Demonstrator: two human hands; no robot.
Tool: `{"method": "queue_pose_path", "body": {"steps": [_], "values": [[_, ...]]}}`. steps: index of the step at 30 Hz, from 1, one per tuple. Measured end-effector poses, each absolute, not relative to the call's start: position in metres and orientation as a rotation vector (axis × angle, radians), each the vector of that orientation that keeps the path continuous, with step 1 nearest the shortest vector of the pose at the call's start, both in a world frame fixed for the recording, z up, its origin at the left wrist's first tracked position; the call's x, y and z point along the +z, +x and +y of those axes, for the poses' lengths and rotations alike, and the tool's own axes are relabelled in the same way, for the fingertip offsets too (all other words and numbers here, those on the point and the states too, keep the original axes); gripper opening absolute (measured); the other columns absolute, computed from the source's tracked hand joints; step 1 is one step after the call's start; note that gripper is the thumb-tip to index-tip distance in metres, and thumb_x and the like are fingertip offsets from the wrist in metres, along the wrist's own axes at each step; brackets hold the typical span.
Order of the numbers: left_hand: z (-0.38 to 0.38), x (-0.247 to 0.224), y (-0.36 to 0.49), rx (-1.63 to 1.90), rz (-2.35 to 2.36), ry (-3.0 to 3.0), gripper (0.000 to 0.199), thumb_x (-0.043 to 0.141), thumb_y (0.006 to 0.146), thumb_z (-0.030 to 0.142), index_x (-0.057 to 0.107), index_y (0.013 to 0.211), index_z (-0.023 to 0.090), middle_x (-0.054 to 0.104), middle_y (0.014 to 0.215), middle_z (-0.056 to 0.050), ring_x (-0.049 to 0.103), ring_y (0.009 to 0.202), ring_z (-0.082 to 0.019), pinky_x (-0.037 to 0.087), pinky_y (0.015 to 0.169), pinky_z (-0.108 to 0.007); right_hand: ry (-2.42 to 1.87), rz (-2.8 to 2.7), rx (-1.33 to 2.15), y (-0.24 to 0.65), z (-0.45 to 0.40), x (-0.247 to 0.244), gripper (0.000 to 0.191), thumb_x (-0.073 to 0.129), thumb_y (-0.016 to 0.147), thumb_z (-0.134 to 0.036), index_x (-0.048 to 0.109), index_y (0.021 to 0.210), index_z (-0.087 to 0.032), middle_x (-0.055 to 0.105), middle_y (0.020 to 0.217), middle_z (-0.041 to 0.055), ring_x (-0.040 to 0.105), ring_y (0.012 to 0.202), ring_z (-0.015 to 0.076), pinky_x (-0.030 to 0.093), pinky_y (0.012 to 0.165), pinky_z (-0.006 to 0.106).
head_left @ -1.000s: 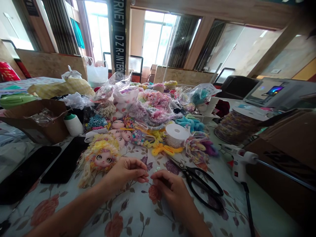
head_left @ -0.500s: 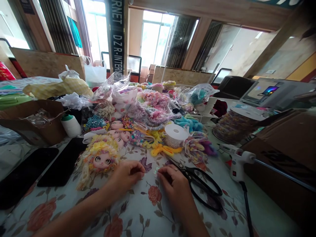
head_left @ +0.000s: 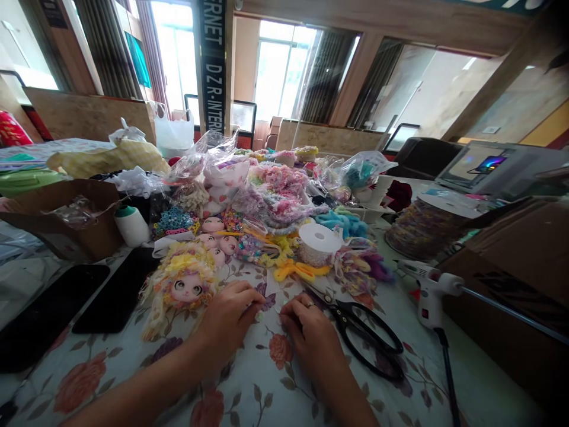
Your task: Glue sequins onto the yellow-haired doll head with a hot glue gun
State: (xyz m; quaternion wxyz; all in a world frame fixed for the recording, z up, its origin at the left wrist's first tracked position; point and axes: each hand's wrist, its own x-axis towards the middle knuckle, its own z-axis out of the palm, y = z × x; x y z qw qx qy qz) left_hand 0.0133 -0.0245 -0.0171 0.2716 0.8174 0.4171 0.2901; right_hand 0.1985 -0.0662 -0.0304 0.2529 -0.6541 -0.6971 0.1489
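Observation:
Over the floral tablecloth (head_left: 249, 379), my left hand (head_left: 235, 311) has its fingers drawn together, with something tiny and pale near the fingertips. My right hand (head_left: 306, 326) is closed in a pinch a short way to the right; a small translucent bit shows at its fingertips, too small to name. A doll head (head_left: 187, 287) with yellow curly hair lies left of my left hand. Black-handled scissors (head_left: 371, 338) rest just right of my right hand. Yellow fuzzy strips (head_left: 302, 271) and a white spool (head_left: 319, 240) are beyond both hands.
A glue gun (head_left: 433, 290) stands at the right beside a cardboard box (head_left: 511, 284). Two black phones (head_left: 115, 290) lie left. Several doll faces (head_left: 227, 244), beads (head_left: 175, 222), a thread cone (head_left: 132, 226) and heaped fluffy yarn (head_left: 280, 190) fill the back.
The view has shifted slightly. My hands remain close together, with the fingers moved a little; the pale bit near my right fingertips shows less than before.

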Motion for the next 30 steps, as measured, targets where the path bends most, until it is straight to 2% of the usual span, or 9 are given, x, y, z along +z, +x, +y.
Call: {"method": "queue_pose_path", "body": {"steps": [5, 9, 12, 15, 18, 21, 26, 30], "values": [[-0.027, -0.015, 0.016, 0.805, 1.04, 2.26, 0.017, 0.051, 0.09, 0.021, 0.068, 0.089, 0.021, 0.066, 0.09, -0.004, 0.055, 0.091, -0.02, 0.044, 0.081, -0.032, -1.77, -1.884, 0.452, 0.196, -0.068, -0.027, 0.014, 0.048, 0.084, -0.017, 0.062, 0.083, -0.018, 0.059, 0.09, 0.0059, 0.059, 0.082, 0.0205, 0.042, 0.074, 0.031], [-0.027, -0.016, 0.017, 0.85, 1.026, 2.332, 0.017, 0.051, 0.09, 0.02, 0.067, 0.089, 0.019, 0.066, 0.089, -0.005, 0.056, 0.09, -0.02, 0.046, 0.079, -0.033, -1.736, -1.835, 0.482, 0.195, -0.069, -0.024, 0.012, 0.05, 0.08, -0.015, 0.061, 0.075, -0.018, 0.059, 0.086, 0.0052, 0.058, 0.077, 0.0198, 0.042, 0.069, 0.031], [-0.03, -0.015, 0.017, 0.994, 0.894, 2.513, 0.016, 0.051, 0.09, 0.018, 0.066, 0.092, 0.018, 0.065, 0.088, -0.006, 0.056, 0.085, -0.019, 0.047, 0.076, -0.031, -1.574, -1.662, 0.586, 0.194, -0.069, -0.019, 0.015, 0.05, 0.083, -0.022, 0.062, 0.073, -0.018, 0.059, 0.079, 0.0046, 0.056, 0.071, 0.0177, 0.042, 0.065, 0.028], [-0.033, -0.012, 0.018, 1.072, 0.684, 2.755, 0.02, 0.046, 0.091, 0.012, 0.065, 0.098, 0.017, 0.066, 0.09, -0.007, 0.057, 0.086, -0.019, 0.047, 0.078, -0.031, -1.421, -1.469, 0.88, 0.191, -0.07, -0.012, 0.022, 0.055, 0.083, -0.035, 0.061, 0.072, -0.017, 0.059, 0.068, 0.0021, 0.055, 0.064, 0.0163, 0.041, 0.058, 0.026], [-0.036, -0.009, 0.018, 1.066, 0.582, 2.883, 0.022, 0.045, 0.091, 0.01, 0.064, 0.099, 0.015, 0.067, 0.089, -0.009, 0.059, 0.088, -0.021, 0.048, 0.08, -0.032, -1.305, -1.284, 1.301, 0.186, -0.073, -0.007, 0.03, 0.057, 0.082, -0.046, 0.056, 0.074, -0.017, 0.056, 0.055, -0.0022, 0.052, 0.048, 0.0126, 0.036, 0.048, 0.023], [-0.037, -0.008, 0.016, 1.09, 0.516, 2.91, 0.022, 0.045, 0.091, 0.009, 0.065, 0.096, 0.014, 0.068, 0.09, -0.011, 0.061, 0.088, -0.022, 0.048, 0.078, -0.032, -1.241, -1.161, 1.462, 0.182, -0.076, -0.004, 0.034, 0.056, 0.084, -0.049, 0.053, 0.074, -0.017, 0.056, 0.05, -0.0031, 0.049, 0.042, 0.0101, 0.033, 0.046, 0.021], [-0.033, -0.01, 0.01, 1.175, 0.623, 2.714, 0.019, 0.045, 0.09, 0.01, 0.064, 0.094, 0.016, 0.068, 0.089, -0.009, 0.061, 0.084, -0.019, 0.047, 0.078, -0.03, -1.343, -1.13, 1.254, 0.187, -0.074, -0.004, 0.033, 0.064, 0.077, -0.048, 0.062, 0.075, -0.015, 0.051, 0.051, -0.0043, 0.044, 0.044, 0.0088, 0.031, 0.044, 0.02], [-0.023, -0.005, 0.006, 1.285, 1.05, 2.131, 0.015, 0.052, 0.09, 0.024, 0.06, 0.078, 0.019, 0.064, 0.077, -0.003, 0.059, 0.075, -0.016, 0.046, 0.071, -0.026, -1.461, -0.975, 0.971, 0.201, -0.073, -0.013, 0.036, 0.061, 0.075, -0.052, 0.058, 0.068, -0.017, 0.045, 0.046, -0.0055, 0.033, 0.04, 0.0074, 0.024, 0.039, 0.021]]}}
